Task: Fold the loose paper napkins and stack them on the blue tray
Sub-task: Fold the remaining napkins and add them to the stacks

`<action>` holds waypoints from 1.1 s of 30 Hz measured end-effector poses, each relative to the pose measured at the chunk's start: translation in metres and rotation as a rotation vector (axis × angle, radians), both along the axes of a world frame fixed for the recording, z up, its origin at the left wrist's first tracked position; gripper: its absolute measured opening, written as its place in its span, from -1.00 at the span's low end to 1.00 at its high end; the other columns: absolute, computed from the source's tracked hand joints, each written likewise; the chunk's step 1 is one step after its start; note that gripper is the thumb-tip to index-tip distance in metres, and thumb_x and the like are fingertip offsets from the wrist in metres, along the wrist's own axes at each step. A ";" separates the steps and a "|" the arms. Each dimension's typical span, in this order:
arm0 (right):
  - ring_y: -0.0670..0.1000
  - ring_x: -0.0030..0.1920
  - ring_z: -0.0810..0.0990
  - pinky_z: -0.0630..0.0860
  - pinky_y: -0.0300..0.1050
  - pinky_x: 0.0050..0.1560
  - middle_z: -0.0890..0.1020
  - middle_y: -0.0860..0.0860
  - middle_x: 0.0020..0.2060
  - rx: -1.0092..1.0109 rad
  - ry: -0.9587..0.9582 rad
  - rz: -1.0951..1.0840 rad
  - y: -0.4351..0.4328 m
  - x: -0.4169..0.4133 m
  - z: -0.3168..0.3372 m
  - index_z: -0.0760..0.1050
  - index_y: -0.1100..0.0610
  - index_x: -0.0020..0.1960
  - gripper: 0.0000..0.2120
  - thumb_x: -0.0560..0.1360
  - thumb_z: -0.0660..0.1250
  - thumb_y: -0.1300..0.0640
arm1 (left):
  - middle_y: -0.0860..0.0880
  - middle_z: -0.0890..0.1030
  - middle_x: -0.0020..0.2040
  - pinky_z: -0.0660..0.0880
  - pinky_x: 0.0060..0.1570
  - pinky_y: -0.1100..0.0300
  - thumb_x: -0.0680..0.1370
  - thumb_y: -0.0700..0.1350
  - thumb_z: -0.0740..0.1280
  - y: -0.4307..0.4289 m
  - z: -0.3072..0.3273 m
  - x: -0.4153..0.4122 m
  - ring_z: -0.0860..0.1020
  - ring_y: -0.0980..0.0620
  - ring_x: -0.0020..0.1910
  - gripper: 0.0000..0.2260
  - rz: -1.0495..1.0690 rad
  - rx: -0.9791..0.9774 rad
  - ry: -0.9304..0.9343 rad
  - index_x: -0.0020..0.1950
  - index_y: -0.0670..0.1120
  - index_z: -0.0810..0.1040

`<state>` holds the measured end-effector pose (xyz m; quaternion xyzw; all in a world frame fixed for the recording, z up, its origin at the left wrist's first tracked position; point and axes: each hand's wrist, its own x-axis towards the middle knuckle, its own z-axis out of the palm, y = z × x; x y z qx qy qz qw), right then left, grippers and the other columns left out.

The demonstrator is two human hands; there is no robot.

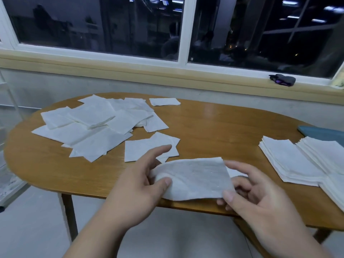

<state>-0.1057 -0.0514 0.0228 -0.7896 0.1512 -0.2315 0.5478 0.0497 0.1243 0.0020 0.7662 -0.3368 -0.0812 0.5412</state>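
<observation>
1. White paper napkin [193, 178] hangs over the near table edge, pinched between thumb and fingers of the left hand [137, 185] and right hand [260, 198].
2. Loose napkins [93, 125] lie scattered at ten o'clock on the wooden table [214, 123].
3. Folded stacks [292, 161] sit at three o'clock, covering most of the blue tray [322, 132].
4. A dark object [283, 80] rests on the window sill at one o'clock; no readable writing.

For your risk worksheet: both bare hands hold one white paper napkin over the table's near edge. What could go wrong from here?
1. The white paper napkin, pinched only at its ends by the left hand and right hand, may sag and crease crooked.
2. The stacks of folded white napkins sit staggered, hiding most of the blue tray; another could slide off.
3. A sleeve might scatter the loose white napkins.
</observation>
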 end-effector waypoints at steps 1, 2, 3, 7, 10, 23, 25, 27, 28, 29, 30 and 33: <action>0.21 -0.17 0.63 0.57 0.13 -0.05 0.67 0.11 -0.21 -0.020 0.001 0.007 -0.001 -0.002 0.000 0.49 -0.35 0.23 -0.52 0.38 0.46 0.02 | 0.19 0.56 -0.05 0.48 -0.13 0.24 0.49 -0.11 0.42 -0.004 0.001 -0.003 0.55 0.03 -0.16 -0.49 -0.017 -0.007 0.015 0.25 0.44 0.43; 0.22 -0.19 0.60 0.54 0.18 -0.03 0.65 0.12 -0.22 -0.070 0.010 0.004 -0.002 -0.004 0.000 0.39 -0.44 0.26 -0.45 0.40 0.45 0.00 | 0.15 0.57 -0.09 0.49 -0.15 0.20 0.44 -0.06 0.41 -0.008 0.001 -0.005 0.55 -0.02 -0.18 -0.51 -0.027 -0.022 0.027 0.24 0.45 0.44; 0.20 -0.20 0.58 0.52 0.20 -0.02 0.65 0.12 -0.22 -0.122 0.019 0.004 -0.004 -0.004 0.000 0.31 -0.53 0.26 -0.41 0.45 0.43 0.03 | 0.13 0.57 -0.11 0.50 -0.15 0.19 0.41 -0.02 0.38 -0.012 0.002 -0.008 0.56 -0.04 -0.19 -0.52 -0.026 -0.049 0.041 0.22 0.45 0.45; 0.17 -0.21 0.60 0.55 0.28 -0.07 0.70 0.10 -0.18 -0.074 -0.029 -0.013 -0.010 -0.006 0.003 0.28 -0.60 0.27 -0.30 0.56 0.31 0.23 | 0.11 0.68 -0.03 0.59 0.07 -0.01 0.48 -0.05 0.46 -0.033 0.007 -0.017 0.66 0.05 -0.05 -0.54 0.038 -0.191 0.150 0.21 0.46 0.46; 0.13 -0.36 0.48 0.52 0.11 -0.28 0.65 0.17 -0.25 0.014 -0.096 -0.045 -0.022 -0.007 0.001 0.21 -0.59 0.34 -0.22 0.58 0.28 0.30 | 0.06 0.70 -0.03 0.58 0.11 -0.09 0.51 -0.08 0.42 -0.045 0.010 -0.021 0.68 0.03 -0.05 -0.49 0.065 -0.189 0.179 0.29 0.44 0.40; -0.03 -0.43 0.54 0.47 -0.23 -0.40 0.68 -0.06 -0.29 -0.001 -0.054 -0.226 -0.076 -0.009 -0.016 0.72 -0.13 -0.08 -0.67 0.58 0.28 0.24 | 0.30 0.65 -0.17 0.34 -0.19 0.54 0.53 -0.10 0.41 -0.078 0.001 -0.031 0.56 0.31 -0.12 -0.79 0.003 0.033 -0.006 -0.04 0.25 0.70; 0.15 -0.34 0.55 0.51 0.02 -0.34 0.67 0.09 -0.25 -0.017 -0.045 -0.232 -0.082 -0.009 -0.018 0.72 -0.17 -0.07 -0.68 0.58 0.30 0.20 | 0.34 0.62 -0.20 0.33 -0.21 0.54 0.52 -0.08 0.42 -0.084 0.001 -0.031 0.54 0.34 -0.14 -0.82 0.034 0.051 -0.024 -0.09 0.24 0.69; 0.23 -0.20 0.55 0.53 0.24 -0.24 0.66 0.19 -0.17 -0.034 -0.024 -0.232 -0.087 -0.008 -0.018 0.71 -0.18 -0.06 -0.71 0.57 0.31 0.16 | 0.39 0.61 -0.16 0.32 -0.21 0.57 0.51 -0.04 0.43 -0.090 0.001 -0.031 0.52 0.39 -0.07 -0.86 0.072 0.071 -0.035 -0.11 0.24 0.68; 0.22 -0.12 0.55 0.54 0.24 -0.13 0.66 0.20 -0.13 -0.054 -0.007 -0.230 -0.089 -0.008 -0.019 0.70 -0.19 -0.07 -0.72 0.57 0.31 0.15 | 0.38 0.60 -0.14 0.32 -0.21 0.58 0.51 -0.03 0.42 -0.092 0.001 -0.030 0.51 0.39 -0.05 -0.87 0.083 0.080 -0.039 -0.11 0.23 0.68; 0.18 -0.04 0.54 0.54 0.15 -0.04 0.66 0.18 -0.09 -0.077 0.010 -0.224 -0.092 -0.008 -0.019 0.68 -0.21 -0.08 -0.72 0.57 0.31 0.15 | 0.34 0.61 -0.13 0.32 -0.20 0.57 0.52 -0.03 0.42 -0.094 0.000 -0.030 0.52 0.37 -0.05 -0.87 0.087 0.090 -0.047 -0.10 0.23 0.68; 0.13 0.00 0.53 0.52 0.04 -0.04 0.66 0.13 -0.07 -0.099 0.028 -0.214 -0.093 -0.008 -0.019 0.66 -0.22 -0.08 -0.72 0.57 0.30 0.15 | 0.27 0.62 -0.14 0.33 -0.20 0.55 0.52 -0.03 0.42 -0.096 -0.001 -0.029 0.53 0.32 -0.06 -0.87 0.090 0.102 -0.057 -0.09 0.23 0.68; -0.09 -0.02 0.56 0.49 -0.35 -0.11 0.67 -0.10 -0.08 -0.185 0.093 -0.212 -0.098 -0.008 -0.022 0.63 -0.25 -0.04 -0.72 0.58 0.29 0.14 | 0.17 0.59 -0.18 0.33 -0.23 0.49 0.53 -0.02 0.40 -0.100 -0.005 -0.028 0.54 0.24 -0.14 -0.86 0.095 0.155 -0.086 -0.04 0.24 0.68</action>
